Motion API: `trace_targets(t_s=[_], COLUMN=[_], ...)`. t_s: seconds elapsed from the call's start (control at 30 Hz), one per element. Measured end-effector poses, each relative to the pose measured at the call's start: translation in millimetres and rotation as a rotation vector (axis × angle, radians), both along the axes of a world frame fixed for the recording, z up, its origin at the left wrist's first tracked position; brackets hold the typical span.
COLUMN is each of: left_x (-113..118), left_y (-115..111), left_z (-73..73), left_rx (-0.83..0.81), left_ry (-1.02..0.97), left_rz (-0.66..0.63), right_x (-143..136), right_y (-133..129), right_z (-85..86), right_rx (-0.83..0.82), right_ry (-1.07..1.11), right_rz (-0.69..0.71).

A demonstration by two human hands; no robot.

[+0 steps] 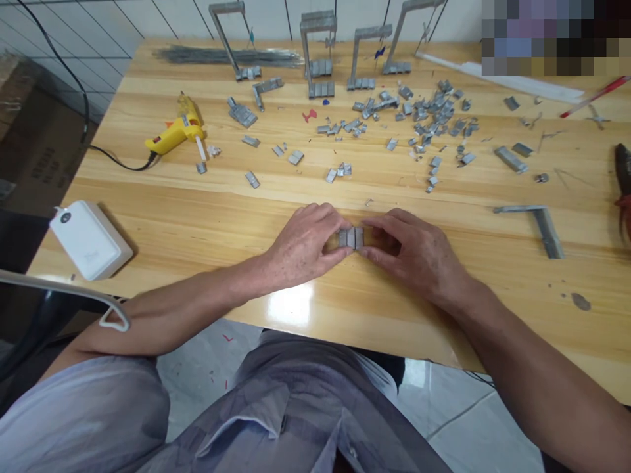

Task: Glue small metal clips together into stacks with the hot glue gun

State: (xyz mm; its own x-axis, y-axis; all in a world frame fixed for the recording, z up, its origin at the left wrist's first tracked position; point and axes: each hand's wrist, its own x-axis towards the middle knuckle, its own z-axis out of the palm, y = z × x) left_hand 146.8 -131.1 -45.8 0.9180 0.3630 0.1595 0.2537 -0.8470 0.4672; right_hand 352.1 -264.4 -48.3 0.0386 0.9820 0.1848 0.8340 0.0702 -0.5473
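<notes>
Near the front of the wooden table, a small row of grey metal staple blocks point(351, 238) lies between both hands. My left hand point(308, 243) pinches its left end with thumb and fingers. On the other side, my right hand point(411, 249) grips the right end, thumb in front and fingers behind. Thin dark seams separate the blocks, which sit side by side. Beyond the hands are a few loose staple pieces point(331, 175) and, further back, a scattered pile of them point(436, 108).
A yellow glue gun point(175, 135) and a white power bank point(89, 240) are on the left. Grey frames point(320, 59) stand along the back of the table point(197, 217). An L-shaped grey piece point(547, 230) lies right; pliers point(624, 174) are at the right edge.
</notes>
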Motion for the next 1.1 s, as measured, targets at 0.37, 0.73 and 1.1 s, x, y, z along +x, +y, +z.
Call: trace_targets(t_s=[0.37,0.73,1.1], left_x=[0.2,1.6,1.8], left_y=[-0.3,1.3,1.0], left_z=[-1.0,2.1,-0.3], left_rx=[0.011,-0.013,-0.01], left_ry=[-0.001,0.04,0.001], left_rz=[0.003,-0.003,-0.008], right_x=[-2.3,-4.4,-5.8], right_y=[-0.7,0.2,0.3], right_z=[-5.9,-8.0,-12.5], right_rx=[0.09,0.146,0.127], right_ry=[0.018,0.026,0.068], right_rz=[0.038,0.051,0.033])
